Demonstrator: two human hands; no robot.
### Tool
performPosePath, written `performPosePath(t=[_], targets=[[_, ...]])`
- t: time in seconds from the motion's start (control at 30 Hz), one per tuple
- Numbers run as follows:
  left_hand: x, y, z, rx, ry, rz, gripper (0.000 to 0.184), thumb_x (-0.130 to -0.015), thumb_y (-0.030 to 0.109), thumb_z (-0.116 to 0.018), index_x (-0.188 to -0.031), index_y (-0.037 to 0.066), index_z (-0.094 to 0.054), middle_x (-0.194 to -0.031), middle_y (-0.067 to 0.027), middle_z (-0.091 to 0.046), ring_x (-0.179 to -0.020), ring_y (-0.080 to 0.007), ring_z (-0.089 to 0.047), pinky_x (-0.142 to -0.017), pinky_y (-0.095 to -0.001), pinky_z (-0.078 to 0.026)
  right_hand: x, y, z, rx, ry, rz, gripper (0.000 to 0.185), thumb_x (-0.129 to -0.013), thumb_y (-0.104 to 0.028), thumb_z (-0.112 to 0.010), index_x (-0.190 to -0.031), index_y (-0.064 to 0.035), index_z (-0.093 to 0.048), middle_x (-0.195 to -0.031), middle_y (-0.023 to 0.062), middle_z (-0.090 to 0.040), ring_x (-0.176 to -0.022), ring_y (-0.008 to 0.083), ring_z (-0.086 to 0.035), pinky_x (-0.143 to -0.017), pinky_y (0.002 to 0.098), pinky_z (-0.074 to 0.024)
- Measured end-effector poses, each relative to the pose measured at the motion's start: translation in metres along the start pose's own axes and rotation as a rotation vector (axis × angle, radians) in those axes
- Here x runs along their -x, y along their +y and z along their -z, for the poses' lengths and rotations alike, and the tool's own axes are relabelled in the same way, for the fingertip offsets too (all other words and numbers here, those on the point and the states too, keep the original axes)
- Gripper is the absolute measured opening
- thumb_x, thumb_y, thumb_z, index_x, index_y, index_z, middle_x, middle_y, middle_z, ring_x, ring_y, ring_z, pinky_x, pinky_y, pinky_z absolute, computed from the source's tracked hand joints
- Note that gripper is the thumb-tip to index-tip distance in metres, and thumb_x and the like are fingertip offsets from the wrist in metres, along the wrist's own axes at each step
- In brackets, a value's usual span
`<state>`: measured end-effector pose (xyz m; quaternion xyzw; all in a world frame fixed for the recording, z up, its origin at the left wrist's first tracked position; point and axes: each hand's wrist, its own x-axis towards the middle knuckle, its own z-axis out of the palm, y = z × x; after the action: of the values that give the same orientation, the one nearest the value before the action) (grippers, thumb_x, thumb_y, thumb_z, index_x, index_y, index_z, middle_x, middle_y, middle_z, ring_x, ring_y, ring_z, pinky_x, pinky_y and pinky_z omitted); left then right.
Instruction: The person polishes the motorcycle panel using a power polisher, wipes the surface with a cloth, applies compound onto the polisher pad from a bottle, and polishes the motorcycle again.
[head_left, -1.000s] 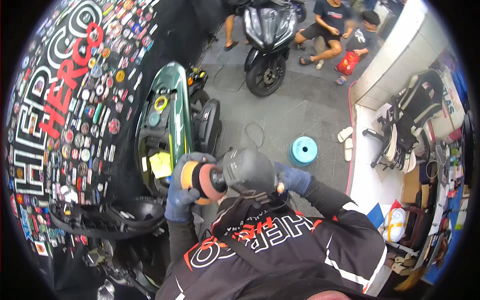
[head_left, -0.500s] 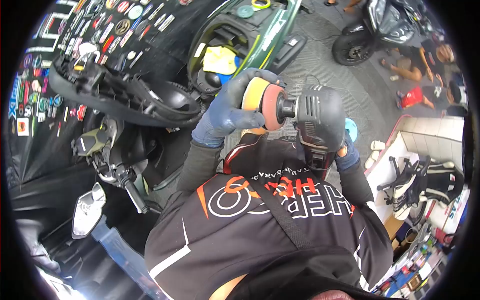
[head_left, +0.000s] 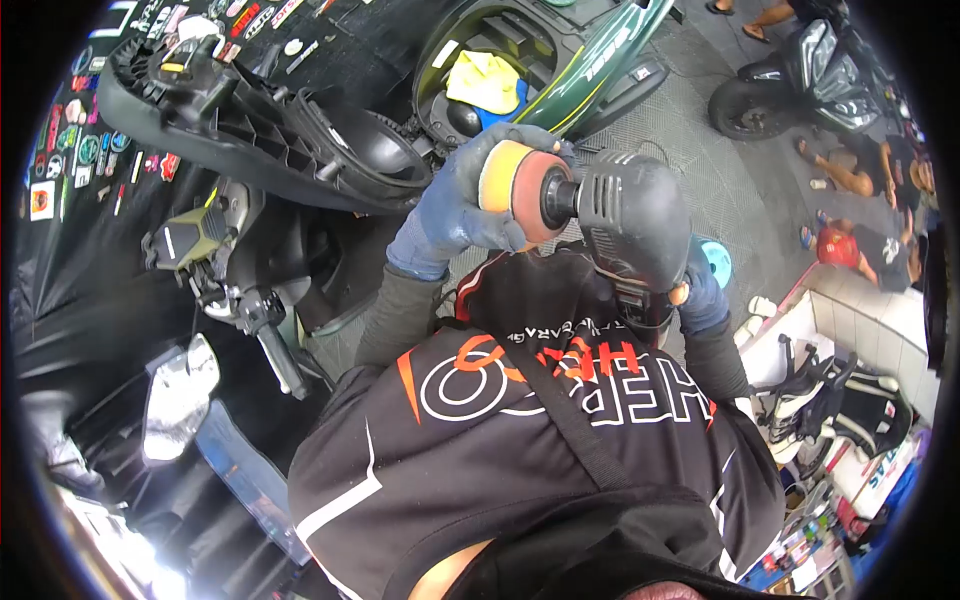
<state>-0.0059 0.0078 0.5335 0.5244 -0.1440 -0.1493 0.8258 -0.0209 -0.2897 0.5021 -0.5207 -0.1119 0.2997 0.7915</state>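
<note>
A black polisher (head_left: pixel 640 215) is held in front of my chest, its spindle pointing left. On that spindle sits a round foam polishing pad (head_left: pixel 503 177), yellow on its face and reddish-pink behind. My left hand (head_left: pixel 445 205), in a dark blue glove, is wrapped round the pad's edge, with the thumb below and fingers above. Lower right, my right hand (head_left: pixel 702 292), also gloved, grips the polisher's handle; most of its fingers are hidden behind the tool.
Beyond my hands stands a green scooter (head_left: pixel 600 75) with a yellow cloth (head_left: pixel 484 82) in its open compartment. Its raised seat (head_left: pixel 270 135) is at left, above a handlebar (head_left: pixel 275 340) and mirror (head_left: pixel 180 400). Another motorcycle (head_left: pixel 790 90) and people (head_left: pixel 880 190) are at far right.
My view has turned, so the scooter and motorcycle sit further right and higher. Both hands keep their hold on pad and polisher, which have shifted only slightly.
</note>
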Motion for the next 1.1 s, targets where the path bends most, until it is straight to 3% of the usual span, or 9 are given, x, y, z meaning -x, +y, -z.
performPosePath(t=[0.2, 0.3, 0.47, 0.53, 0.8, 0.93, 1.0, 1.03, 1.1], targets=[[-0.018, -0.056, -0.025, 0.456, 0.194, 0.149, 0.095, -0.078, 0.061, -0.08, -0.142, 0.001, -0.045, -0.145, -0.0209, -0.05, -0.136, -0.0336, -0.049, -0.108, -0.0453, -0.048, -0.003, -0.054, 0.028, 0.211, -0.418, -0.168, 0.091, -0.065, -0.031, -0.093, -0.139, 0.0016, -0.052, -0.118, 0.0093, -0.069, -0.109, 0.0172, -0.063, -0.096, 0.0358, -0.0502], [-0.021, -0.061, -0.068, 0.562, 0.201, -0.061, 0.103, -0.089, 0.082, -0.044, -0.155, 0.004, -0.031, -0.157, -0.0299, -0.033, -0.143, -0.0486, -0.037, -0.114, -0.0603, -0.039, 0.003, -0.065, 0.017, 0.399, -0.307, -0.077, 0.089, -0.064, -0.037, -0.093, -0.134, 0.0033, -0.054, -0.105, 0.0148, -0.073, -0.1, 0.0253, -0.071, -0.089, 0.038, -0.0536], [-0.004, -0.09, -0.084, 0.71, 0.439, -0.061, 0.091, -0.094, 0.071, -0.046, -0.156, 0.007, -0.031, -0.16, -0.0304, -0.027, -0.145, -0.0523, -0.031, -0.115, -0.062, -0.038, -0.007, -0.046, 0.038, 0.558, -0.417, -0.036, 0.084, -0.065, -0.041, -0.092, -0.128, 0.0022, -0.056, -0.105, 0.021, -0.072, -0.1, 0.0327, -0.072, -0.087, 0.0408, -0.0554], [0.004, -0.099, -0.083, 0.586, 0.552, -0.049, 0.077, -0.094, 0.067, -0.048, -0.152, 0.017, -0.04, -0.16, -0.0251, -0.03, -0.147, -0.0514, -0.027, -0.107, -0.0772, -0.035, -0.013, -0.034, 0.044, 0.511, -0.455, -0.121, 0.087, -0.063, -0.04, -0.092, -0.129, 0.0032, -0.056, -0.105, 0.0189, -0.071, -0.1, 0.0308, -0.072, -0.087, 0.0396, -0.0543], [0.041, -0.118, -0.087, 1.0, 0.621, -0.238, 0.072, -0.093, 0.054, -0.053, -0.149, 0.01, -0.043, -0.157, -0.025, -0.034, -0.142, -0.0562, -0.03, -0.103, -0.076, -0.042, -0.006, -0.014, 0.015, 0.713, -0.409, -0.03, 0.084, -0.064, -0.043, -0.093, -0.124, 0.0021, -0.056, -0.1, 0.0208, -0.07, -0.094, 0.0358, -0.071, -0.082, 0.0416, -0.0561], [0.127, -0.12, -0.038, 1.168, 0.794, 0.088, 0.062, -0.092, 0.051, -0.052, -0.136, 0.006, -0.052, -0.149, -0.0241, -0.046, -0.134, -0.0447, -0.049, -0.105, -0.0583, -0.049, -0.022, 0.031, -0.022, 0.593, -0.432, -0.137, 0.081, -0.065, -0.044, -0.092, -0.12, 0.004, -0.056, -0.095, 0.0207, -0.069, -0.088, 0.0366, -0.071, -0.079, 0.0426, -0.0552], [0.144, -0.122, -0.023, 0.738, 0.971, 0.194, 0.055, -0.093, 0.05, -0.053, -0.126, 0.006, -0.055, -0.134, -0.0219, -0.055, -0.121, -0.0373, -0.059, -0.098, -0.0492, -0.053, -0.034, 0.048, -0.044, 0.541, -0.462, -0.234, 0.079, -0.066, -0.044, -0.091, -0.117, 0.0053, -0.057, -0.091, 0.021, -0.069, -0.087, 0.0377, -0.07, -0.078, 0.0428, -0.0544], [0.142, -0.132, -0.01, 0.95, 0.682, -0.128, 0.05, -0.094, 0.05, -0.052, -0.121, 0.008, -0.055, -0.123, -0.0181, -0.055, -0.115, -0.0349, -0.059, -0.093, -0.0481, -0.053, -0.038, 0.061, -0.056, 0.467, -0.463, -0.287, 0.076, -0.067, -0.043, -0.091, -0.115, 0.0055, -0.057, -0.088, 0.0212, -0.069, -0.086, 0.0382, -0.07, -0.078, 0.0426, -0.0537], [0.17, -0.129, 0.011, 0.979, 0.637, -0.123, 0.047, -0.094, 0.05, -0.053, -0.117, 0.009, -0.055, -0.12, -0.0164, -0.054, -0.114, -0.0337, -0.057, -0.093, -0.0478, -0.052, -0.047, 0.088, -0.079, 0.45, -0.488, -0.288, 0.074, -0.069, -0.043, -0.09, -0.115, 0.0052, -0.057, -0.087, 0.022, -0.069, -0.086, 0.0391, -0.07, -0.078, 0.0425, -0.0535]])
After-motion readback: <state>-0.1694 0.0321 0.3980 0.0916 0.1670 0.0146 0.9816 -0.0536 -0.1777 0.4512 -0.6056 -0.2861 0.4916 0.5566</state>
